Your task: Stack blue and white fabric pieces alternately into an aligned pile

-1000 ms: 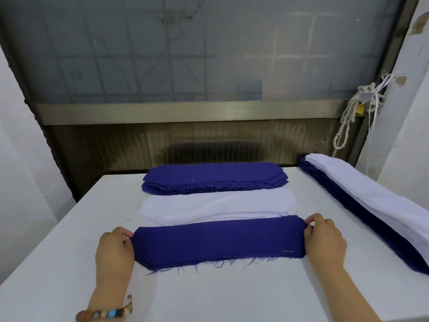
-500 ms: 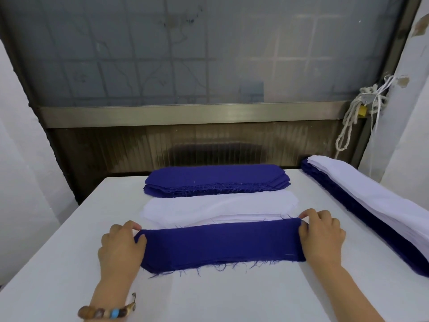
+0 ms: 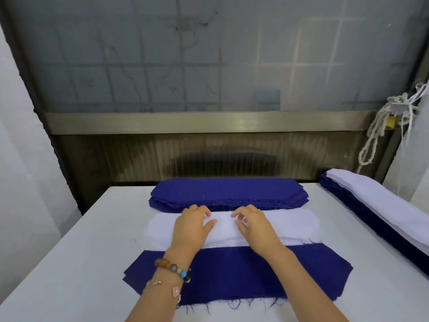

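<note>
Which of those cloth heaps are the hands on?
The middle white pile, between the far blue pile and the near blue piece; left hand and right hand both rest on it.

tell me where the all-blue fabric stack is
Head view, centre: the all-blue fabric stack lies at the far edge of the table, just behind the white stack.

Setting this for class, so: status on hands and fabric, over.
Left hand, right hand: fingers curved on white fabric pile, pinch unclear. Flat dark-blue fabric piece nearest, unheld. Nothing in the way.
</note>
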A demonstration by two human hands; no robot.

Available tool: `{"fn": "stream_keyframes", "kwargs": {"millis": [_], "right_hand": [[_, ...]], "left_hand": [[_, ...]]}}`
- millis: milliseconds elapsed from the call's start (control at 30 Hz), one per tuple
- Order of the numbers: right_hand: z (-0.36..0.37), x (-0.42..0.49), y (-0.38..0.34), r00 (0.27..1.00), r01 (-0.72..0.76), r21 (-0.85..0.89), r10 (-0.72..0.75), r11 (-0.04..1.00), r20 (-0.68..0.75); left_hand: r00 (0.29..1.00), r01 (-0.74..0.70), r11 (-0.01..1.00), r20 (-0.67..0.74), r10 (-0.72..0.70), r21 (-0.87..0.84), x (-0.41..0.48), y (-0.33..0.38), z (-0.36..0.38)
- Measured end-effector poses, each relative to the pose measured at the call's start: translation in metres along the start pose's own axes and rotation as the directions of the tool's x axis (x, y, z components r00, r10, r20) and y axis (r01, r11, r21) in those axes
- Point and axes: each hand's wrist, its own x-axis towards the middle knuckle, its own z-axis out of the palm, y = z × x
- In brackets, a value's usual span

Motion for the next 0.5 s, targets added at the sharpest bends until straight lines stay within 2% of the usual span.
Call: {"fn": "stream_keyframes", "kwargs": {"millis": [167, 400, 500], "right_hand": [[0.022, 0.009, 0.004, 1.0, -0.019, -0.042, 0.018, 0.999, -0.017], [0.03, 0.009, 0.009, 0.997, -0.01, -0.045, 0.007, 0.999, -0.075], [0.031, 0.008, 0.009, 0.995, -0.006, -0.057, 0.0, 0.998, -0.098]], "left_hand": [[0.999, -0.046, 0.991, -0.007, 0.047, 0.126, 0.0, -0.009, 0.024], [0.994, -0.096, 0.98, -0.025, 0.102, 0.171, 0.0, -0.007, 0.024], [0.993, -0.099, 0.985, -0.042, 0.106, 0.138, -0.001, -0.007, 0.021]]}}
